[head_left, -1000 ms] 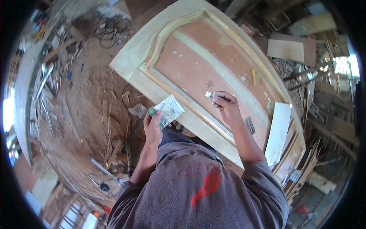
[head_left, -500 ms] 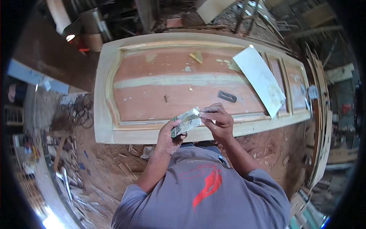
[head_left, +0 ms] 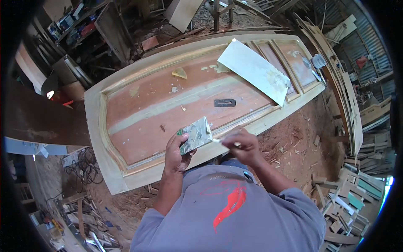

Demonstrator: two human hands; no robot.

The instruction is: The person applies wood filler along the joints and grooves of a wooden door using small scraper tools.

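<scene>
My left hand (head_left: 175, 153) is closed around the green edge of a flat scraper (head_left: 195, 133), its pale face smeared with putty. Thumb on top, it tilts over the near edge of a wooden panelled door (head_left: 138, 179). Close by the scraper's right corner, my right hand (head_left: 243, 146) pinches a small pale, stick-like piece (head_left: 216, 140), somewhat blurred. Beyond the hands, a dark slotted block (head_left: 225, 103) lies on the door's reddish panel. A white board (head_left: 254, 71) with a putty patch rests across the door, and a yellowish lump (head_left: 179, 73) is on the far side.
A round container (head_left: 318, 61) stands at the door's right end. Long planks (head_left: 336, 75) lean along the right. Wood offcuts (head_left: 348, 197) pile up at lower right, cables (head_left: 86, 168) lie tangled at left, and shavings cover the floor.
My view has turned, so the door now slants up to the right. My right hand has drawn back from the scraper's corner, and the scraper's face shows more fully.
</scene>
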